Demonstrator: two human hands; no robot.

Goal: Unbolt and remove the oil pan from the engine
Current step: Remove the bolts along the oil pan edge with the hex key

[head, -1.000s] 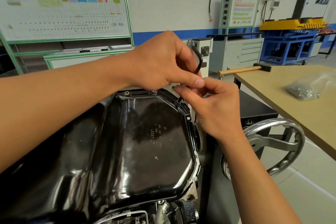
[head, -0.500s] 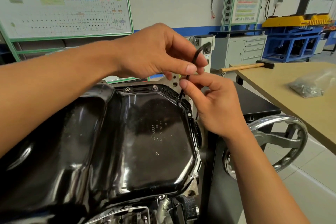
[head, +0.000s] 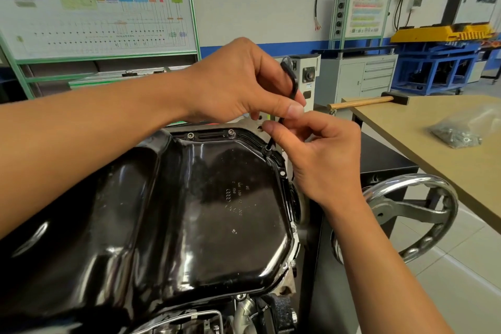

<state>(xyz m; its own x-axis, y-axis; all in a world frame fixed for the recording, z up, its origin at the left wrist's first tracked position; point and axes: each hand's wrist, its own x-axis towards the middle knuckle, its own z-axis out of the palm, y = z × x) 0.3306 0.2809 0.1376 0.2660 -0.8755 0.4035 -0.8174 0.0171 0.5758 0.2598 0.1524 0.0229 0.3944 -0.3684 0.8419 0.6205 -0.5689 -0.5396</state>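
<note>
The oil pan [head: 217, 211] is seated on the upturned engine [head: 244, 312], directly below my hands; it is not yet removed. Two bolts [head: 231, 132] stand in the far flange, so I judge the unbolting part-done at most. The hex key [head: 291, 81] is engaged at the far right flange corner. My left hand [head: 244, 81] is curled round the key's bent upper end. My right hand [head: 322, 160] pinches the shaft just above the flange, forearm reaching in from lower right.

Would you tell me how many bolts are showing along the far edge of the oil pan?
2: left bolt and right bolt, side by side; the left hand and right hand may hide more.
</note>
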